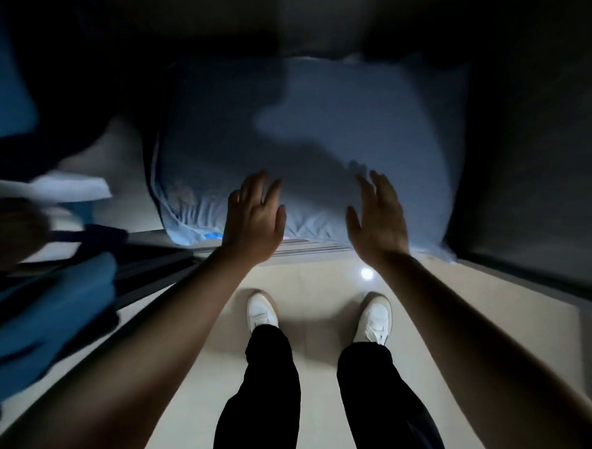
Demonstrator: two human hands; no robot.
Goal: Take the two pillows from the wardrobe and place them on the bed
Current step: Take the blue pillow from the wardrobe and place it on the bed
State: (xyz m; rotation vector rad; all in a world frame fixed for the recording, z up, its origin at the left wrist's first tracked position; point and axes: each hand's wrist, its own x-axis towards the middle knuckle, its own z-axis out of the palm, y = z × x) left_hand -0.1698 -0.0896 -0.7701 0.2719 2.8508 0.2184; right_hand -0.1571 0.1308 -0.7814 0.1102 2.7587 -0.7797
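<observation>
Both hands, left hand and right hand, are hovering mid-frame, fingers spread and holding nothing, before the blue pillow

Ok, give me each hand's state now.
Left hand: open, fingers spread, holding nothing, at the pillow.
Right hand: open, holding nothing.

The plain pale-blue fabric pillow was unpatterned; the leather-look shoes white, trousers black, glossy floor tiles cream.
</observation>
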